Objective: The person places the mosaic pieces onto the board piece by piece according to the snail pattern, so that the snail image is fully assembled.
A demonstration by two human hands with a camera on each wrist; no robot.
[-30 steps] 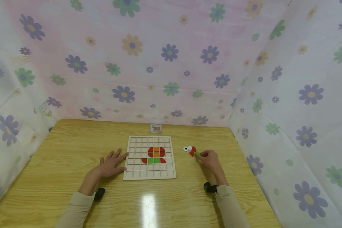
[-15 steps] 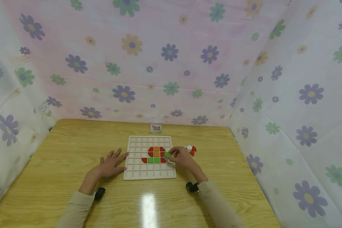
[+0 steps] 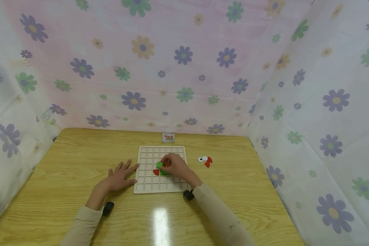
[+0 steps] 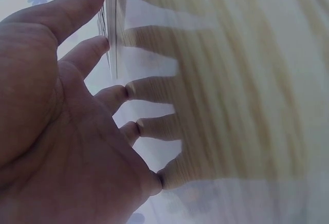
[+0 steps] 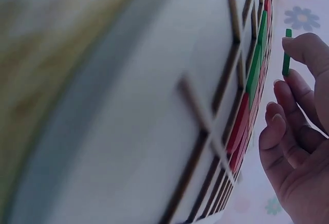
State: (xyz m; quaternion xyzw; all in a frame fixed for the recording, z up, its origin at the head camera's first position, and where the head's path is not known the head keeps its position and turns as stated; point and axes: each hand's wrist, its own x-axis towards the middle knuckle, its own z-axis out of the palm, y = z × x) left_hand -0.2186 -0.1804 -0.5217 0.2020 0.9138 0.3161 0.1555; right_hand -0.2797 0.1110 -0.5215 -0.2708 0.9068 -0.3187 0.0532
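A pale wooden grid board (image 3: 147,186) lies on the table, with red, orange and green tiles set in its cells. My right hand (image 3: 179,167) is over the board and pinches a green square tile (image 3: 159,165) between thumb and finger. In the right wrist view that green tile (image 5: 287,54) is seen edge-on, apart from the board. The hand covers much of the red and orange tiles. At the board's left edge my left hand (image 3: 119,177) rests with its fingers spread. The left wrist view shows its fingertips touching the table and the board's edge (image 4: 115,29).
Right of the board lie a white eye disc (image 3: 200,159) with a black dot, a plain white piece (image 3: 205,158) and two red quarter pieces (image 3: 207,164). A small picture card (image 3: 168,137) lies behind the board. Flowered cloth (image 3: 184,78) hangs around the table.
My right hand has picked the green tile up from beside the red pieces and carried it left over the board. My left hand has stayed in place.
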